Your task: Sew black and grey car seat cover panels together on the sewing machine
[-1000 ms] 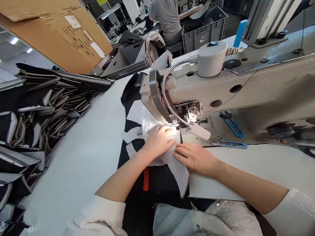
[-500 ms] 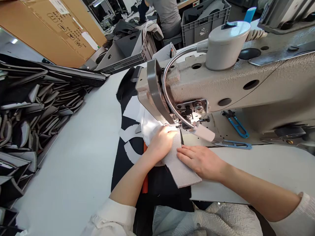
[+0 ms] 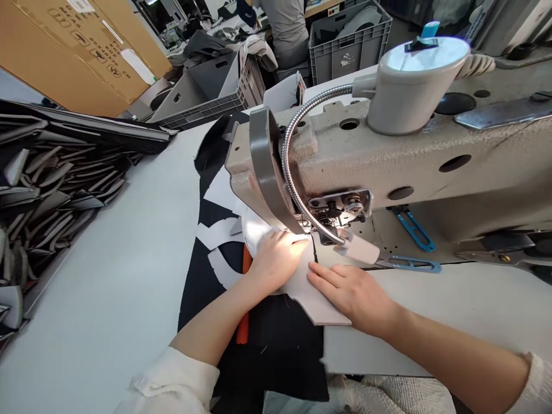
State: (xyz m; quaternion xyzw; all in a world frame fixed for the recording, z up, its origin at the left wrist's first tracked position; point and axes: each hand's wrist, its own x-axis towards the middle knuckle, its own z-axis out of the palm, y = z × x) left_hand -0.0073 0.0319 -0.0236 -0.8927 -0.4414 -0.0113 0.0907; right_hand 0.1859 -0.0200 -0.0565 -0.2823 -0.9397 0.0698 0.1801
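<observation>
A pale grey fabric piece (image 3: 321, 305) lies under the needle area of a beige sewing machine (image 3: 336, 152), its wide end toward me. My left hand (image 3: 278, 259) rests flat on the fabric's left part, fingertips close to the presser foot, which is partly hidden by the lamp and its metal gooseneck (image 3: 290, 167). Along the right edge of the fabric, my right hand (image 3: 353, 290) lies with its fingers stretched out. Below both is black material (image 3: 276, 351) with white cut pieces (image 3: 222, 233) on it. An orange strip (image 3: 244, 328) shows beside my left forearm.
Two blue thread snips, one (image 3: 416, 230) on the machine bed and another (image 3: 414, 264) at its front edge, lie to the right. Stacked dark-and-grey pieces (image 3: 64, 178) line the left side. Behind are a cardboard box (image 3: 86, 52), grey crates (image 3: 349, 49) and a seated person (image 3: 287, 31).
The fabric and both hands have moved slightly forward toward the needle. The view has shifted, so the machine sits lower in it. Both hands stay on the fabric.
</observation>
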